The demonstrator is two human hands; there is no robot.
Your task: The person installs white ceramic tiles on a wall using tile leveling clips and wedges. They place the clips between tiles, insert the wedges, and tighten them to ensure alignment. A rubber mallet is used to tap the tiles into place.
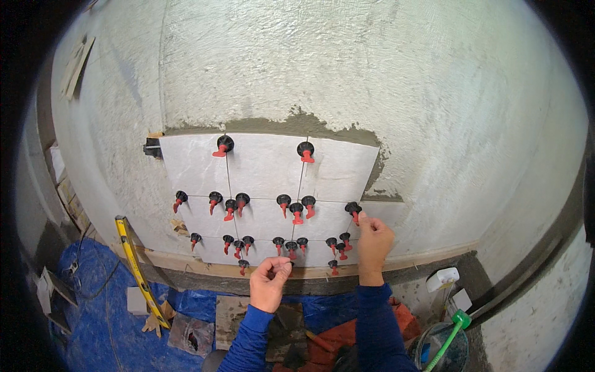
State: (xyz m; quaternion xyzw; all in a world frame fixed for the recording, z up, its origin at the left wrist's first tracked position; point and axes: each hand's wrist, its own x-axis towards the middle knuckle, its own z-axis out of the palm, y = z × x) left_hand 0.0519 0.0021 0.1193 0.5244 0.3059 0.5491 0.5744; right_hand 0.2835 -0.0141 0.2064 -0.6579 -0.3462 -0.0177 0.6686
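Note:
Pale grey tiles [265, 166] cover the lower wall in rows. Black tile leveling clips with red T-handles [305, 151] sit along their joints. My right hand [375, 243] pinches the red handle of a tile leveling clip [353, 211] at the right end of the middle joint. Lower and to the left, my left hand [270, 284] is closed with thumb and fingers together, beside the bottom row of clips. A dark piece shows at its fingertips, but I cannot make out what it holds.
Wet grey mortar [297, 124] borders the tiles above and at right. A yellow spirit level [140, 273] leans at left over a blue tarp [93, 310]. A bucket [455, 347] with a green-handled brush [460, 320] stands at lower right, near a white plug-like device [442, 279].

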